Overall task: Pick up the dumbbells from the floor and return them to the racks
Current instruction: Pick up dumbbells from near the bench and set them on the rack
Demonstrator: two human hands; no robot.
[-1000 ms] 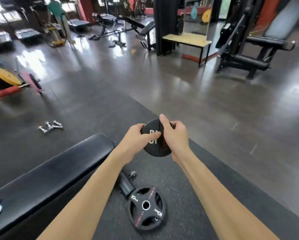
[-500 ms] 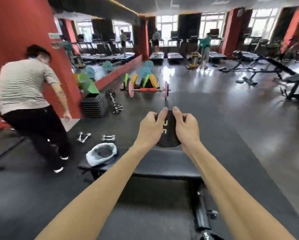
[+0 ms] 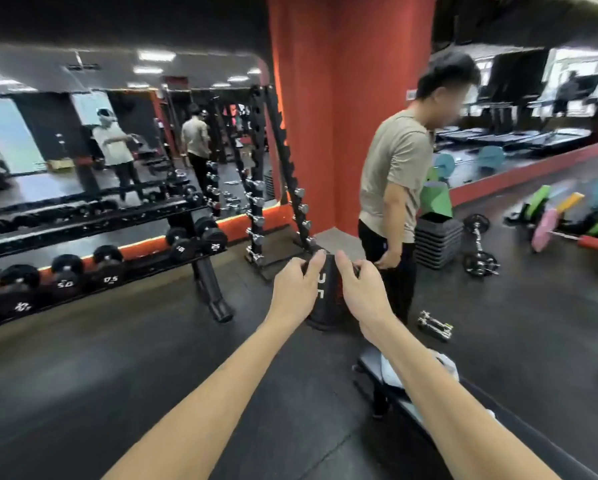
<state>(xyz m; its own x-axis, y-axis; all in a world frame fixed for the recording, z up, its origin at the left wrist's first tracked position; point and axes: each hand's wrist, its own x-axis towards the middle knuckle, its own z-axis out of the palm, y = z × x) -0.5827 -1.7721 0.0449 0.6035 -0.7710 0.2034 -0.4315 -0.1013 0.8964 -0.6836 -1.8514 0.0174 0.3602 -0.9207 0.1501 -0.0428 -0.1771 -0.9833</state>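
Note:
A black dumbbell (image 3: 326,299) with white numerals on its end hangs in front of me, end-on, held at chest height. My left hand (image 3: 295,291) grips its left side and my right hand (image 3: 361,294) grips its right side, fingers curled over the top. To the left stands a long low rack (image 3: 93,233) with black dumbbells (image 3: 65,275) marked with numbers. A tall upright rack (image 3: 290,188) of small chrome dumbbells stands just behind my hands. A chrome dumbbell (image 3: 434,327) lies on the floor to the right.
A person (image 3: 394,188) in a beige shirt stands close behind the dumbbell, before a red pillar (image 3: 342,109). A black bench (image 3: 498,427) with a white cloth is at lower right. Stacked step platforms (image 3: 437,240), a barbell (image 3: 479,244) and coloured plates (image 3: 547,220) lie right.
My view has swung left, from the open gym floor and bench toward the mirror wall and dumbbell racks. Both hands have kept their hold on the dumbbell throughout.

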